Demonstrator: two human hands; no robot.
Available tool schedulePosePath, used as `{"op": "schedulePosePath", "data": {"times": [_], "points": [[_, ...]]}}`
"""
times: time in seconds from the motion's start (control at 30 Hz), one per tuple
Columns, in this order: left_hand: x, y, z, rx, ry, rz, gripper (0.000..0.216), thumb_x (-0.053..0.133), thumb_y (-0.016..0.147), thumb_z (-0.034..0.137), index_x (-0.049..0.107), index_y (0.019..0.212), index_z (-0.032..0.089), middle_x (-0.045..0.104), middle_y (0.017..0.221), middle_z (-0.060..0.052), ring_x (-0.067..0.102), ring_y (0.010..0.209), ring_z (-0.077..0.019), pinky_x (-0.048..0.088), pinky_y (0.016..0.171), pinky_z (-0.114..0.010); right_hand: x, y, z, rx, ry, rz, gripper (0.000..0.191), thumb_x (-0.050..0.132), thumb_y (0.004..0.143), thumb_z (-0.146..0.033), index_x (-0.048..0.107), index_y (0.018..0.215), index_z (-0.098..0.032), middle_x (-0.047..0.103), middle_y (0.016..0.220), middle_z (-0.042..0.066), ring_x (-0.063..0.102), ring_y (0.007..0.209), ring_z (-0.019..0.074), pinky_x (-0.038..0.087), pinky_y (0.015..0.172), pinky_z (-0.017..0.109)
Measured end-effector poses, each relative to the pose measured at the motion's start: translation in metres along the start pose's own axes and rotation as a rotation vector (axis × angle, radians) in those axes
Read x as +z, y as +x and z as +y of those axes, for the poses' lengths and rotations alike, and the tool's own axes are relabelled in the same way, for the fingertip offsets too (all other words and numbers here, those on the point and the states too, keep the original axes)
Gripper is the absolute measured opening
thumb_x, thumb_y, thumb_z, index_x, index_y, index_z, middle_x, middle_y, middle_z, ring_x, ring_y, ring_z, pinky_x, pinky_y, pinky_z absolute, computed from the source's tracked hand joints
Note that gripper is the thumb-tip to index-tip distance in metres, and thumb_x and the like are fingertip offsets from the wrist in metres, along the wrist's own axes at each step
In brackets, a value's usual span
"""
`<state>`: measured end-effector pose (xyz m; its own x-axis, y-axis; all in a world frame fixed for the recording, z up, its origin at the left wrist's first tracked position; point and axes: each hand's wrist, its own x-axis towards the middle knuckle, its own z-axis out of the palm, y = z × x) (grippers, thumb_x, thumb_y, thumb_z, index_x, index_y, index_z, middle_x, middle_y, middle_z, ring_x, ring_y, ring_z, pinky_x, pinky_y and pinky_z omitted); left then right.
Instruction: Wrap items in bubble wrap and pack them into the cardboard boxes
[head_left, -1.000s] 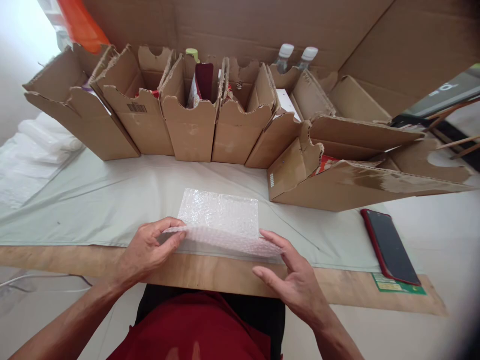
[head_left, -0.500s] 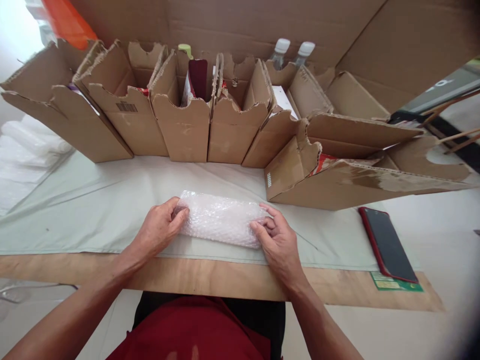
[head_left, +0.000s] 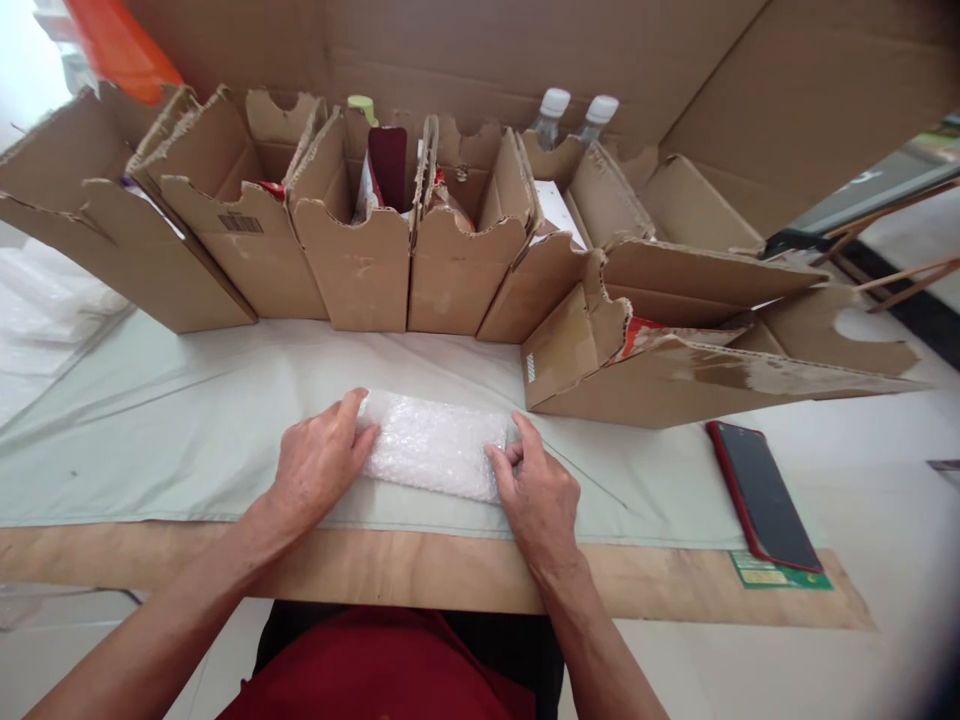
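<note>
A flat, oblong bubble wrap bag [head_left: 433, 445] lies on the pale green cloth, near the table's front edge. At its left end my left hand [head_left: 324, 447] is closed, thumb and fingers gripping the edge. My right hand [head_left: 536, 482] pinches the opposite end between thumb and fingers. Through the clear bubbles I cannot make out whether anything is inside.
A row of open cardboard bins [head_left: 352, 265] stands behind the bag, with another cardboard bin [head_left: 675, 370] angled at the right. Plastic bottles [head_left: 551, 115] show behind them. A red-cased phone [head_left: 766, 495] lies on a green card [head_left: 776, 572]. More bubble wrap [head_left: 52, 300] is piled at left.
My right hand has shifted slightly left along with the bag's right end. My left hand has its fingers further up on the left edge. The whole view has shifted a little.
</note>
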<state>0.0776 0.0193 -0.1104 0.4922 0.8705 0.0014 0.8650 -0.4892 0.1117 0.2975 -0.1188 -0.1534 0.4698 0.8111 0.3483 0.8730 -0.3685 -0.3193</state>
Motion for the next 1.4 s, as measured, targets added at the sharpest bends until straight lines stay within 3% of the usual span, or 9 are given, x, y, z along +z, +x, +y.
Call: {"op": "schedulePosePath", "data": {"times": [0.17,0.3,0.43,0.57,0.7,0.83,1.07,1.23,1.4], "points": [[0.0,-0.014,-0.002,0.302,-0.084,0.401,0.039,0.051,0.099,0.022,0.049,0.136,0.013,0.064,0.126,-0.02,0.062,0.115,-0.0334,0.051,0.093,-0.045,-0.014,-0.002,-0.002,-0.047,-0.023,0.03,0.04,0.053,0.099,-0.039,0.062,0.129,-0.015,0.073,0.09,0.009,0.067,0.076,0.0222,0.047,0.071,0.033],[0.0,-0.021,0.003,0.522,-0.085,0.268,0.029,0.049,0.096,0.01,0.059,0.122,0.016,0.064,0.128,-0.017,0.058,0.119,-0.0329,0.051,0.095,-0.048,-0.025,-0.002,-0.02,-0.187,-0.047,0.097,0.034,0.051,0.102,-0.036,0.062,0.127,-0.017,0.07,0.115,0.015,0.065,0.098,0.0252,0.046,0.083,0.036],[0.005,-0.013,-0.002,0.458,-0.093,0.06,0.023,0.054,0.094,0.016,0.064,0.114,0.018,0.066,0.12,-0.014,0.06,0.107,-0.0321,0.053,0.082,-0.046,-0.018,-0.002,-0.039,-0.381,-0.058,-0.122,0.029,0.051,0.101,-0.028,0.065,0.124,-0.018,0.067,0.131,0.013,0.06,0.113,0.029,0.042,0.088,0.041],[0.007,-0.004,-0.01,0.472,-0.176,-0.007,0.024,0.057,0.093,0.02,0.066,0.115,0.019,0.065,0.118,-0.012,0.059,0.107,-0.0318,0.053,0.086,-0.048,-0.016,-0.002,-0.034,-0.371,-0.012,-0.265,0.031,0.049,0.101,-0.027,0.065,0.127,-0.019,0.065,0.136,0.012,0.056,0.122,0.0292,0.04,0.093,0.043],[0.005,-0.005,-0.018,0.462,-0.343,0.103,0.027,0.054,0.095,0.024,0.065,0.119,0.02,0.063,0.124,-0.012,0.059,0.114,-0.0293,0.053,0.093,-0.045,-0.031,0.01,-0.019,-0.345,0.074,-0.215,0.033,0.042,0.104,-0.031,0.069,0.118,-0.02,0.068,0.129,0.012,0.061,0.114,0.0262,0.042,0.092,0.04],[0.002,-0.009,-0.029,0.186,-0.322,0.279,0.03,0.052,0.096,0.032,0.064,0.12,0.019,0.064,0.115,-0.012,0.063,0.105,-0.0271,0.053,0.091,-0.041,-0.035,0.035,-0.015,-0.317,-0.018,-0.213,0.035,0.041,0.102,-0.026,0.064,0.127,-0.019,0.068,0.13,0.012,0.062,0.109,0.0267,0.043,0.09,0.04],[0.011,-0.003,-0.022,0.105,-0.1,0.103,0.024,0.062,0.087,0.039,0.068,0.093,0.017,0.066,0.092,-0.012,0.061,0.093,-0.0304,0.052,0.083,-0.042,-0.01,0.053,-0.023,-0.27,-0.127,-0.347,0.02,0.055,0.092,-0.021,0.069,0.104,-0.013,0.067,0.128,0.017,0.06,0.109,0.032,0.043,0.087,0.042],[0.006,0.001,-0.009,0.081,-0.244,0.024,0.004,0.058,0.082,0.023,0.06,0.081,0.02,0.066,0.087,-0.007,0.061,0.088,-0.0269,0.05,0.079,-0.038,-0.03,0.033,-0.015,-0.13,0.131,-0.329,0.009,0.057,0.09,-0.027,0.064,0.087,-0.021,0.073,0.093,0.007,0.063,0.085,0.0236,0.043,0.077,0.035],[-0.021,0.019,0.0,0.078,-0.413,0.021,0.017,0.055,0.083,0.022,0.059,0.1,0.02,0.07,0.096,-0.005,0.064,0.087,-0.0239,0.049,0.084,-0.039,-0.054,-0.011,-0.02,0.093,0.542,-0.431,0.04,0.057,0.092,-0.034,0.055,0.131,-0.023,0.068,0.083,-0.001,0.061,0.067,0.0152,0.046,0.067,0.027]]}}
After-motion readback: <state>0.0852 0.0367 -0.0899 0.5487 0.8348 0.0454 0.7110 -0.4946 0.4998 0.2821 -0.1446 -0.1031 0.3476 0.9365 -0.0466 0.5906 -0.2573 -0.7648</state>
